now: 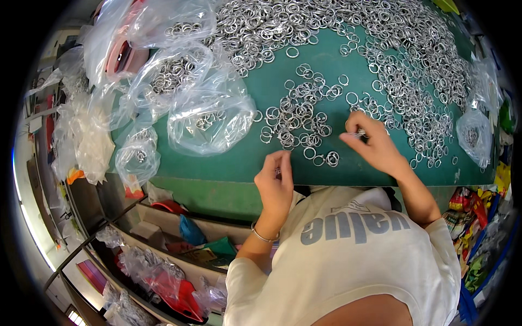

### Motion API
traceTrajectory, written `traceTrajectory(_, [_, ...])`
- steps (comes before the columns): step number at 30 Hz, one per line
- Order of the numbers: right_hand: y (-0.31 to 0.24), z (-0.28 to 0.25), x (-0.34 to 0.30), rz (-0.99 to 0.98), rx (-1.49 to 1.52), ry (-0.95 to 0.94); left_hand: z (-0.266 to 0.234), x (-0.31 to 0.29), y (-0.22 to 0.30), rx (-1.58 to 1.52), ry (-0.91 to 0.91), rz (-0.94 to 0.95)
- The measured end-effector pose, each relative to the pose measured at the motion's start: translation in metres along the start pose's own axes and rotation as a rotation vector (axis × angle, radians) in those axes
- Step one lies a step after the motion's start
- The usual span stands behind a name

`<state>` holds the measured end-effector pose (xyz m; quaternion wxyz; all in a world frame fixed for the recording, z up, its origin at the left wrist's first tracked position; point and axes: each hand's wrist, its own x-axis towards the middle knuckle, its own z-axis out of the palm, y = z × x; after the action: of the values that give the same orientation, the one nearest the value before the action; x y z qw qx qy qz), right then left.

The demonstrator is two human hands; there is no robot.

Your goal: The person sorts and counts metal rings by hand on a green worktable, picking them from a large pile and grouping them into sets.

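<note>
Close to the table's near edge, my left hand is closed with its fingers curled, and a bit of silvery metal shows inside the curl, seemingly metal rings. To its right, my right hand pinches a small shiny piece between thumb and fingers, which looks like a metal ring. Just beyond and between both hands lies a small loose pile of metal rings, with a few single rings at its near side. Past the right hand, a larger heap of rings spreads along the far and right parts of the green table.
Clear plastic bags holding rings crowd the table's left side, near a pinkish device. Another bag hangs at the right edge. Below left is an open drawer with bags inside. Colourful packets lie at lower right.
</note>
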<state>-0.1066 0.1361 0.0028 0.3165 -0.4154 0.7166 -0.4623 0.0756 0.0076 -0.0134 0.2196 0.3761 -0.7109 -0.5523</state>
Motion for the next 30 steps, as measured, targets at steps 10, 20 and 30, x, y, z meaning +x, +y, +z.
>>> traceTrajectory(10, [0.019, -0.018, -0.037, 0.461, 0.993, 0.023, -0.002, 0.009, 0.004, -0.101, -0.173, 0.042])
traceTrajectory(20, [0.001, -0.036, -0.067, 0.433, 0.037, 0.365, 0.002, 0.028, -0.004, 0.452, 0.01, 0.281])
traceTrajectory(30, [0.009, -0.044, -0.085, 0.346, -0.722, 0.562, 0.022, 0.017, 0.006, 0.396, -0.132, 0.454])
